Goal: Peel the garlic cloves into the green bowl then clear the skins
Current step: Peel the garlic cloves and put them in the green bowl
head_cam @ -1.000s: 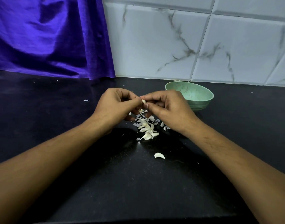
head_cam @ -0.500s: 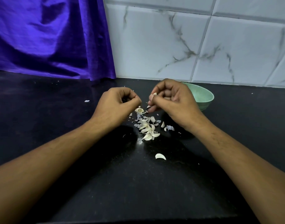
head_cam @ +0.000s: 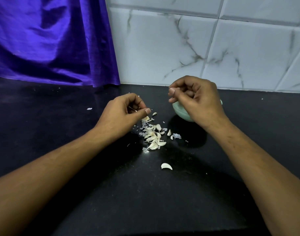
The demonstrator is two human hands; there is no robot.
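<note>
Before me lay a black counter (head_cam: 48,103), dark and faintly speckled, running back to the wall. Behind its far edge rose pale wall tiles (head_cam: 163,48), veined in grey like marble, with lighter grout lines crossing them at a slant. Over the far left corner hung a purple cloth (head_cam: 43,40), glossy and creased, reaching down to the counter; it may have been a curtain. Soft light gave the cloth a sheen and left a dull gleam on the counter's far part.

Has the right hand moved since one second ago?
Yes. The right hand went right and farther back, and is now over the green bowl, hiding most of it.
</note>
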